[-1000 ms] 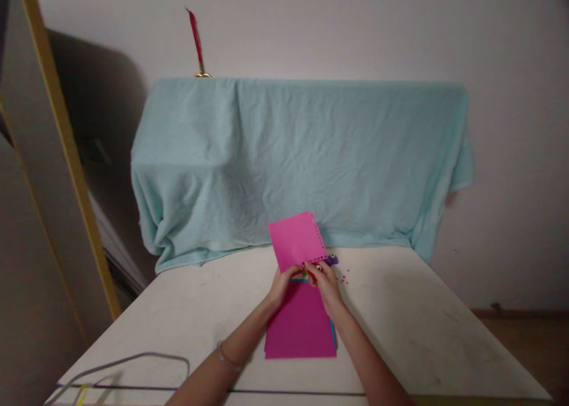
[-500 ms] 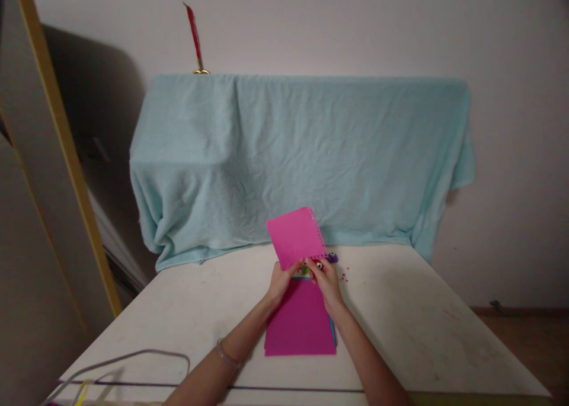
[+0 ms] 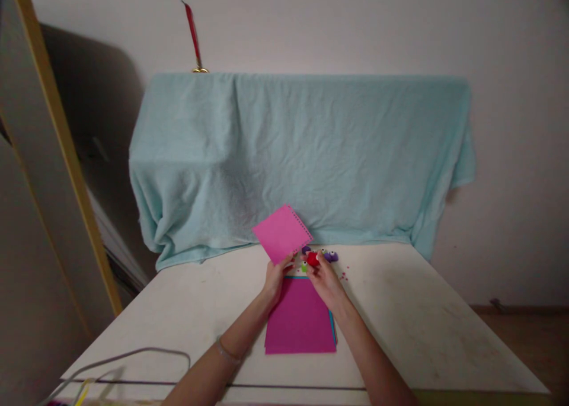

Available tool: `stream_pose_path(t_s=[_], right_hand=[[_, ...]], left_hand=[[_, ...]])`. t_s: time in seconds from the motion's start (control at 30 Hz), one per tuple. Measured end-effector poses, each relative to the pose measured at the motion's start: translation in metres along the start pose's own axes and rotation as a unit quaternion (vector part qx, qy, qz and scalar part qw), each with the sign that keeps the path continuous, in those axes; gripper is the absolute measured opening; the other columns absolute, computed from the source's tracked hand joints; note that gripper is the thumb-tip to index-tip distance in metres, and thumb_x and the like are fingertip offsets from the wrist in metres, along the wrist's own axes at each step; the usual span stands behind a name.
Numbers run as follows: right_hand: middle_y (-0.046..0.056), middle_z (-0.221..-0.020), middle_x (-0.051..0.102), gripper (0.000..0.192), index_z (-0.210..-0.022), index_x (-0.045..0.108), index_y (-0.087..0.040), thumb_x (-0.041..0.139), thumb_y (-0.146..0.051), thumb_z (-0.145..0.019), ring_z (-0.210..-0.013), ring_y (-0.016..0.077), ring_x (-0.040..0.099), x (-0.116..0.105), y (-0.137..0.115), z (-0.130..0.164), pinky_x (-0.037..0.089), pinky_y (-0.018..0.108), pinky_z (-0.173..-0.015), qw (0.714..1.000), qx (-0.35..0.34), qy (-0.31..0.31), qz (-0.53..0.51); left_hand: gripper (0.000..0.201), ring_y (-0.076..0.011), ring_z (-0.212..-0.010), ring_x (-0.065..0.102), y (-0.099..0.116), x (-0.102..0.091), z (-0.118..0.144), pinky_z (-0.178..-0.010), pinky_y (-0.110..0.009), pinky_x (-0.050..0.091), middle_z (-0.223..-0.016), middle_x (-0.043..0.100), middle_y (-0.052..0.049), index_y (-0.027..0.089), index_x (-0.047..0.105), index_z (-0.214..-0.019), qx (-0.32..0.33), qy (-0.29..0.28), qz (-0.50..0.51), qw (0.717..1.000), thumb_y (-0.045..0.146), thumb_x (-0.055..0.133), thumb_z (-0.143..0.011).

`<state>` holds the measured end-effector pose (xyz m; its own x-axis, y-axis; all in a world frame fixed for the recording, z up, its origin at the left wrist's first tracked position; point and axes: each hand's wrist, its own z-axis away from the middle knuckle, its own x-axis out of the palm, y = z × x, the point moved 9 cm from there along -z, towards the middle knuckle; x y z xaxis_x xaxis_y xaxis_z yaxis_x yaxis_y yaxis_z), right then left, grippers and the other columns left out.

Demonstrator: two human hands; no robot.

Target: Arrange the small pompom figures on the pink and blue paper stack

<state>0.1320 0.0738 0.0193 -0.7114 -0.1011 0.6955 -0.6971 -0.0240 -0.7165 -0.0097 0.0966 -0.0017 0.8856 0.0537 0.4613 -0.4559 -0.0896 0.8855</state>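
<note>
My left hand (image 3: 274,278) pinches the lower corner of a pink sheet of paper (image 3: 281,234), held up and tilted. Small holes run along its right edge and part of its lower edge. In my right hand (image 3: 326,280) is a small red hole punch (image 3: 313,259) with a googly eye, gripped between thumb and fingers, apart from the paper. Beyond it lie similar purple pieces (image 3: 331,256) with eyes, and a green one (image 3: 304,267) sits between my hands. Under my wrists lies a stack of magenta paper (image 3: 300,320), with blue showing at its edges.
Tiny pink paper bits (image 3: 344,274) are scattered right of my right hand on the white table (image 3: 409,311). A grey cable (image 3: 146,351) curves at the front left. A light blue cloth (image 3: 311,157) drapes over something behind the table.
The pink sheet has swung left and turned, away from my right hand. The red hole punch, now separate from the paper, shows more fully and has risen slightly.
</note>
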Motion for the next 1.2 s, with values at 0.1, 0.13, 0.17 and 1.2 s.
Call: stream_pose_path(t_s=[0.1,0.13,0.17,1.2], right_hand=[[0.010,-0.097,0.069,0.036,-0.094,0.069,-0.019,0.072,-0.050,-0.076,-0.059,0.0119,0.051,0.006,0.003,0.003,0.041,0.025,-0.049,0.999,0.029,-0.039,-0.014],[0.010,-0.101,0.068,0.036,-0.097,0.069,-0.019,0.071,-0.049,-0.076,-0.058,0.0109,0.050,0.009,0.003,0.004,0.041,0.024,-0.048,0.998,0.033,-0.053,-0.013],[0.010,-0.105,0.068,0.036,-0.100,0.069,-0.020,0.072,-0.047,-0.076,-0.058,0.0104,0.049,0.011,0.003,0.005,0.040,0.024,-0.048,0.997,0.034,-0.065,-0.008],[0.006,-0.071,0.070,0.022,-0.084,0.070,-0.020,0.065,-0.042,-0.082,-0.067,0.0220,0.067,0.046,-0.023,0.039,0.054,0.029,-0.060,0.828,-0.219,-0.046,0.513]], left_hand=[[0.046,-0.0239,-0.088,0.066,-0.003,0.000,0.000,-0.075,-0.033,0.051,-0.100,0.071,-0.013,0.012,0.070,-0.101,-0.006,-0.005,-0.011,1.000,0.038,0.077,-0.064],[0.045,-0.0238,-0.087,0.066,-0.004,0.000,0.000,-0.075,-0.033,0.051,-0.099,0.071,-0.013,0.012,0.070,-0.101,-0.007,-0.008,-0.014,1.000,0.039,0.076,-0.065],[0.045,-0.0238,-0.088,0.066,-0.004,0.000,0.000,-0.075,-0.033,0.051,-0.099,0.071,-0.013,0.012,0.070,-0.101,-0.007,-0.013,-0.015,1.000,0.039,0.076,-0.065],[0.037,-0.0158,-0.064,0.062,-0.005,0.003,0.003,-0.059,-0.025,0.045,-0.079,0.070,-0.010,0.007,0.071,-0.090,-0.017,-0.012,-0.025,0.999,0.035,0.076,-0.066]])
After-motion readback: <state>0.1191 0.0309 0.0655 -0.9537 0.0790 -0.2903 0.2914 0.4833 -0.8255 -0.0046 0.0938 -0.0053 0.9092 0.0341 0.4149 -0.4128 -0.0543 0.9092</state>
